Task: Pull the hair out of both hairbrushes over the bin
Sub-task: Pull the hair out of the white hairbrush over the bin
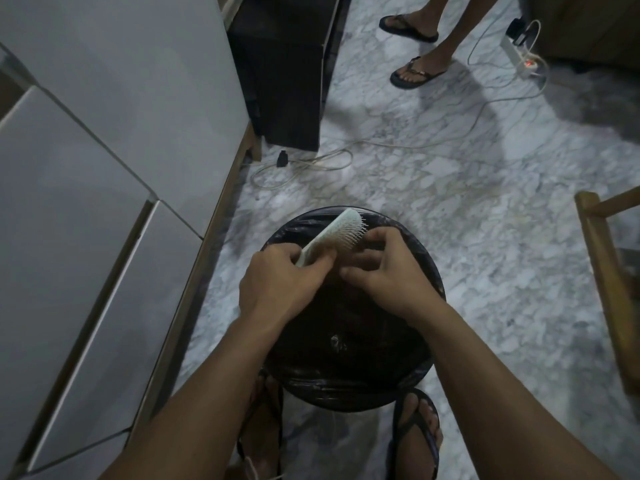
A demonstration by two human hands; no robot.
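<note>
Hairbrush (332, 237) above far side of bin (349, 375). Your left hand (277, 282) clamps handle; right hand (381, 268) pinches at bristles. Pull sideways, hair may drift past bin rim onto floor. Second brush unseen.

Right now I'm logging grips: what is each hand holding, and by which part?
The left hand holds the hairbrush by its handle. The right hand picks at the bristles; whether it grips hair cannot be told.
</note>
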